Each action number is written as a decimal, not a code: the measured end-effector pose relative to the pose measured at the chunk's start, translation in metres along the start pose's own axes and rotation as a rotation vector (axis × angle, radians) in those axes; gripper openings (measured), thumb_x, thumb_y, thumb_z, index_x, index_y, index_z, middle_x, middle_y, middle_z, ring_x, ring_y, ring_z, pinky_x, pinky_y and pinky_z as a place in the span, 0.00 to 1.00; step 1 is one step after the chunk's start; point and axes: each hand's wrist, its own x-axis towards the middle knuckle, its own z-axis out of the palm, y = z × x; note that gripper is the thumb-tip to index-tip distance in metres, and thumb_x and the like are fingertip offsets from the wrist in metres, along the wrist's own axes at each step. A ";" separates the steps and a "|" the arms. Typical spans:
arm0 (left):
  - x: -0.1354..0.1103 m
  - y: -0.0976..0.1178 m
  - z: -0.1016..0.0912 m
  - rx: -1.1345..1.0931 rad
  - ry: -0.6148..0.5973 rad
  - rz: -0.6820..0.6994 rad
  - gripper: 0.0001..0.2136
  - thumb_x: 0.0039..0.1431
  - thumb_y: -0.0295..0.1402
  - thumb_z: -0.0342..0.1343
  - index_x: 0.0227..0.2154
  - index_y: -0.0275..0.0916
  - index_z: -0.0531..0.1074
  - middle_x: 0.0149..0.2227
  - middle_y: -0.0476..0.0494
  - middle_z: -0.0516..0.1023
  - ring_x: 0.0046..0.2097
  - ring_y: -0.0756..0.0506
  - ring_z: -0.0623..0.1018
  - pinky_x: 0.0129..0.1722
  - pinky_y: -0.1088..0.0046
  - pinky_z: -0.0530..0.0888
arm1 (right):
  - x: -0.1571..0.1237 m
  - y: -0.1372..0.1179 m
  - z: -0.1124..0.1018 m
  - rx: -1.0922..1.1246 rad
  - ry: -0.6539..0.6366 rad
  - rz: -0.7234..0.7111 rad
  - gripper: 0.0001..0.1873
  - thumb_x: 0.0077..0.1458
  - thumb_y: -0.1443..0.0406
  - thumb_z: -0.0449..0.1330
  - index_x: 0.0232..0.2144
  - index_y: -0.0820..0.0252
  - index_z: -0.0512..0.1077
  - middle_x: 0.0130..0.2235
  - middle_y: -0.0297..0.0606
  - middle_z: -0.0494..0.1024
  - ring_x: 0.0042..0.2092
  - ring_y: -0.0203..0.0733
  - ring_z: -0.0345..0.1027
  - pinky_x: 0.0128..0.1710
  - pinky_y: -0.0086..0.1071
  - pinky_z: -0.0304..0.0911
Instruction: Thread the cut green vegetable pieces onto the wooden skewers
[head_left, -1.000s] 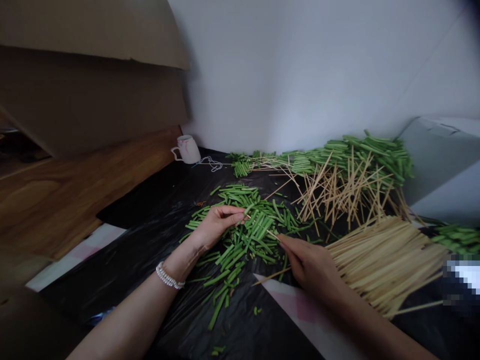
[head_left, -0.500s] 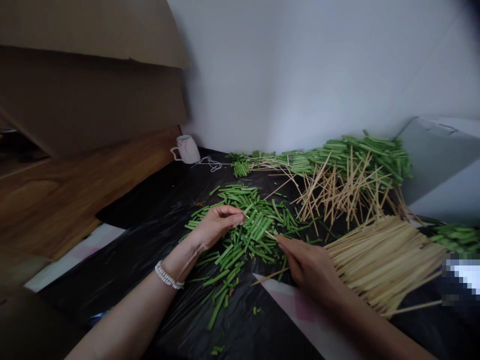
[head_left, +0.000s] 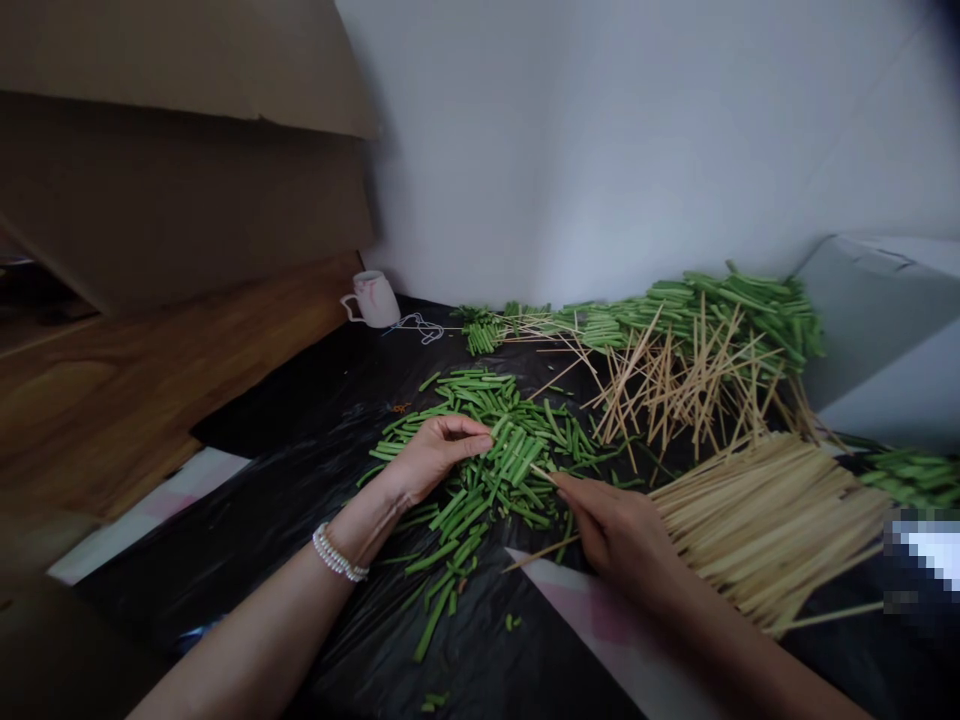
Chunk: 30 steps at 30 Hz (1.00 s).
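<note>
Above the loose pile of cut green stems, my right hand is closed around one end of a thin wooden skewer. Several green stem pieces sit side by side along that skewer. My left hand, with a pearl bracelet at the wrist, pinches thumb and forefinger together at the far end of this row, on a green stem piece. The skewer's tip is hidden among the stems and fingers. Another skewer lies beneath my right hand.
A thick bundle of bare skewers lies to the right. Finished-looking skewered stems are heaped along the wall. A white mug and a cord are at the back left. Black plastic sheeting covers the surface; a cardboard box stands left.
My left hand has shifted slightly right, and its fingertips now meet the end of the stem row. The bit of skewer visible by them is covered. My right hand stays put.
</note>
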 end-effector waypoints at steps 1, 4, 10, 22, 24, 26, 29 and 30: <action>0.000 0.000 0.001 -0.016 -0.004 0.004 0.10 0.39 0.33 0.72 0.26 0.35 0.79 0.24 0.51 0.77 0.28 0.55 0.72 0.35 0.78 0.69 | 0.001 0.000 -0.001 0.007 0.010 -0.006 0.18 0.60 0.72 0.49 0.47 0.63 0.73 0.39 0.42 0.81 0.37 0.40 0.77 0.38 0.31 0.72; -0.001 0.001 0.003 -0.065 -0.039 -0.006 0.12 0.42 0.36 0.70 0.29 0.36 0.79 0.28 0.50 0.78 0.30 0.53 0.74 0.38 0.75 0.71 | 0.002 -0.001 -0.003 0.003 0.041 -0.025 0.17 0.61 0.71 0.49 0.47 0.64 0.73 0.40 0.43 0.81 0.37 0.39 0.77 0.38 0.30 0.72; -0.001 0.001 0.001 0.011 -0.087 -0.011 0.11 0.43 0.35 0.70 0.27 0.34 0.79 0.26 0.48 0.77 0.28 0.53 0.75 0.34 0.77 0.73 | 0.004 0.000 -0.006 -0.082 0.020 -0.040 0.17 0.62 0.70 0.48 0.48 0.64 0.72 0.38 0.42 0.81 0.36 0.39 0.76 0.38 0.30 0.71; 0.011 0.020 -0.017 -0.441 0.283 0.149 0.11 0.38 0.28 0.72 0.25 0.33 0.77 0.27 0.48 0.78 0.27 0.54 0.74 0.26 0.81 0.72 | 0.008 0.029 -0.021 -0.312 -0.007 0.091 0.19 0.58 0.73 0.46 0.49 0.64 0.70 0.39 0.44 0.78 0.38 0.43 0.73 0.38 0.34 0.68; 0.010 0.019 -0.016 -0.444 0.259 0.153 0.10 0.39 0.28 0.72 0.26 0.34 0.77 0.27 0.49 0.77 0.27 0.54 0.74 0.27 0.80 0.73 | 0.007 0.032 -0.022 -0.295 -0.027 0.151 0.16 0.59 0.72 0.46 0.43 0.61 0.71 0.36 0.42 0.77 0.37 0.42 0.72 0.38 0.33 0.67; 0.008 0.018 -0.015 -0.413 0.201 0.152 0.11 0.41 0.30 0.71 0.29 0.35 0.78 0.28 0.48 0.78 0.29 0.53 0.75 0.29 0.79 0.74 | 0.008 0.034 -0.022 -0.244 -0.002 0.187 0.15 0.59 0.72 0.46 0.37 0.60 0.71 0.34 0.40 0.77 0.37 0.41 0.72 0.37 0.32 0.66; 0.004 0.018 -0.013 -0.338 0.104 0.132 0.17 0.48 0.36 0.68 0.40 0.35 0.78 0.32 0.43 0.79 0.32 0.51 0.77 0.31 0.79 0.74 | 0.010 0.035 -0.025 -0.091 0.113 0.255 0.13 0.61 0.68 0.47 0.34 0.58 0.71 0.30 0.37 0.77 0.31 0.38 0.71 0.32 0.30 0.65; 0.003 0.018 -0.012 -0.316 0.079 0.121 0.18 0.50 0.38 0.66 0.43 0.35 0.77 0.33 0.42 0.79 0.33 0.51 0.76 0.32 0.79 0.74 | 0.012 0.034 -0.028 -0.008 0.155 0.303 0.12 0.62 0.66 0.47 0.34 0.58 0.71 0.29 0.36 0.76 0.28 0.37 0.70 0.30 0.30 0.64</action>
